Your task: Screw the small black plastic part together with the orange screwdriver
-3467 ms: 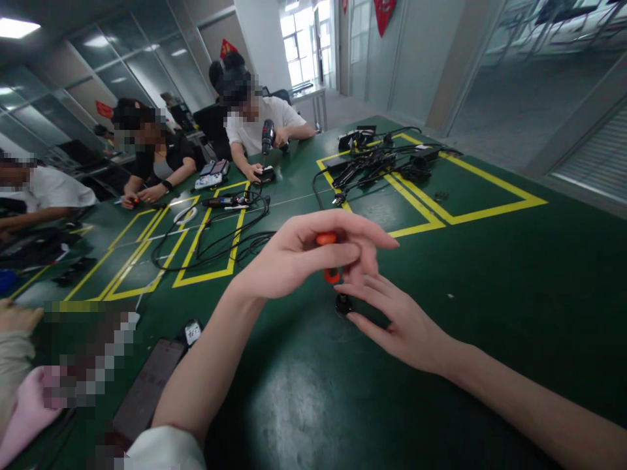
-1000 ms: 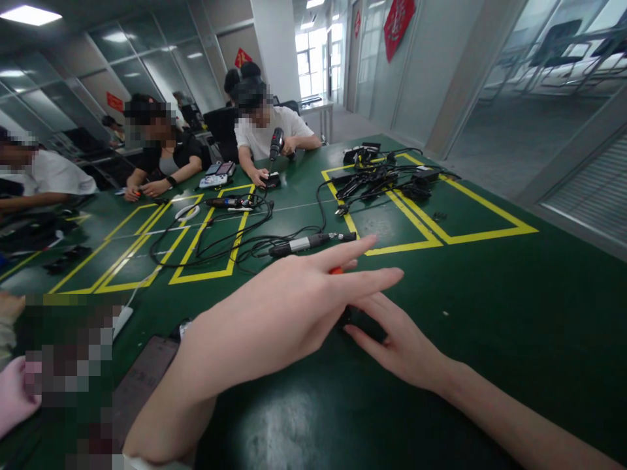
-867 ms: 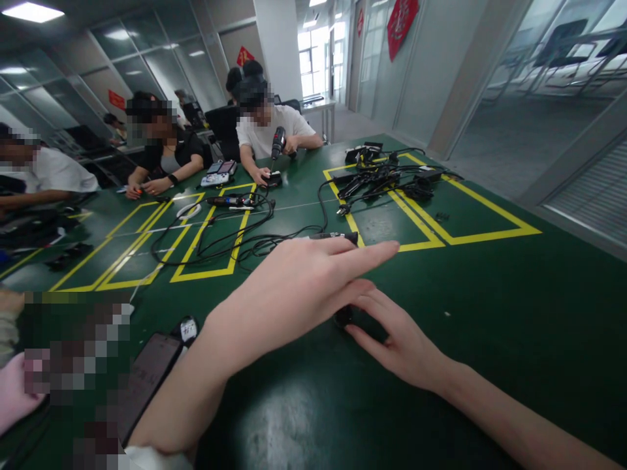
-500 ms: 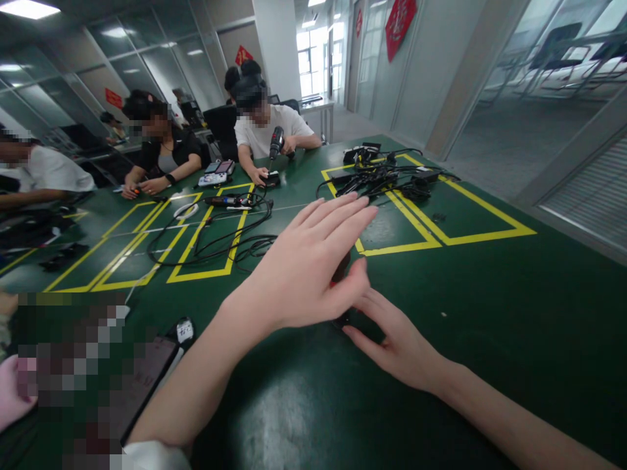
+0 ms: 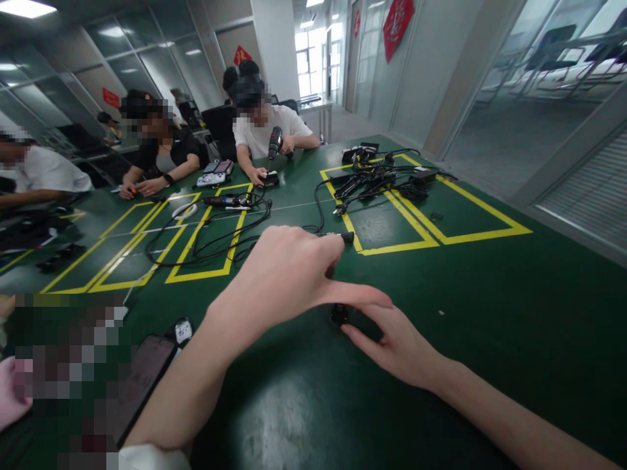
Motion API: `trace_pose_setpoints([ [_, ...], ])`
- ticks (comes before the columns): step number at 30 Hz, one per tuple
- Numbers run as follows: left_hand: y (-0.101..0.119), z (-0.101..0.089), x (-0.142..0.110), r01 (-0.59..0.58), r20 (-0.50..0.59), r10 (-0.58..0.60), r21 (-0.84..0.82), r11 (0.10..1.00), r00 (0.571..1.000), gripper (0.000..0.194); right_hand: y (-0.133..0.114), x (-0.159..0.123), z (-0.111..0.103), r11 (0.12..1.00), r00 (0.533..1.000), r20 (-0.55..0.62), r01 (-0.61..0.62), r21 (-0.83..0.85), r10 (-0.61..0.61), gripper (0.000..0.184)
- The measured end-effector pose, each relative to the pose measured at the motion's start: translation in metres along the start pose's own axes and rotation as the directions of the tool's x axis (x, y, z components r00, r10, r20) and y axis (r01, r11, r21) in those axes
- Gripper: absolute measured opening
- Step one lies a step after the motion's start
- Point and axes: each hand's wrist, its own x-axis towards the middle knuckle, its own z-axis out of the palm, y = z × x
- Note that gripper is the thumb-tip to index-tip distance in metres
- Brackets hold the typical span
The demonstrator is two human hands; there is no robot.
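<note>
A small black object [image 5: 339, 314], round at its lower end, stands at the table's middle; my hands cover most of it, so its kind does not show. Above it, my left hand [image 5: 289, 271] is closed, fingers curled over its upper part and thumb stretched to the right across my right hand. A dark bit shows under those curled fingers. My right hand [image 5: 409, 343] grips the object low from the right, thumb in front and the other fingers partly hidden behind my left thumb.
Black cables and adapters [image 5: 377, 179] lie tangled at the back right. A black-ended cord [image 5: 348, 237] lies just beyond my left hand. Looped cable [image 5: 196, 245] is at the left, a phone [image 5: 145, 365] nearer me. Across the table a person [image 5: 274, 127] holds a power drill [image 5: 275, 141].
My left hand's fingers, stretched out flat before, are now curled down, with the thumb reaching further right. My right hand stays almost where it was.
</note>
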Motion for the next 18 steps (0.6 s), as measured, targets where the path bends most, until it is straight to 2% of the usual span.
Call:
trace_pose_setpoints([
  [1, -0.002, 0.002, 0.002, 0.025, -0.047, -0.024, 0.024, 0.999, 0.999, 0.062, 0.0, 0.0, 0.0, 1.0, 1.0, 0.005, 0.0, 0.0, 0.0, 0.038],
  [3, -0.004, 0.005, 0.004, 0.05, -0.087, -0.047, 0.033, 0.998, 0.995, 0.064, 0.0, 0.0, 0.0, 1.0, 1.0, 0.008, 0.004, 0.006, -0.004, 0.041],
  [6, 0.0, 0.006, 0.004, -0.048, -0.102, 0.044, -0.034, 0.998, 0.994, 0.032, 0.001, 0.0, 0.0, 1.0, 1.0, 0.006, 0.005, 0.02, -0.005, 0.04],
  [7, 0.002, 0.007, 0.004, -0.097, -0.112, 0.09, -0.058, 0.994, 0.99, 0.032, 0.001, 0.0, 0.001, 1.0, 1.0, 0.008, 0.005, 0.023, -0.005, 0.04],
  [9, 0.005, 0.007, 0.003, -0.17, -0.125, 0.158, -0.099, 0.98, 0.98, 0.049, 0.002, 0.0, 0.001, 1.0, 1.0, 0.012, 0.008, 0.027, -0.008, 0.041],
  [13, 0.007, 0.008, 0.0, -0.17, -0.103, 0.157, -0.132, 0.976, 0.982, 0.063, 0.001, 0.001, 0.001, 1.0, 1.0, 0.006, 0.02, 0.018, -0.02, 0.04],
  [18, 0.008, 0.009, -0.005, -0.189, -0.042, 0.19, 0.029, 0.982, 0.981, 0.045, -0.001, 0.003, 0.0, 1.0, 1.0, -0.007, 0.016, 0.002, -0.016, 0.035],
])
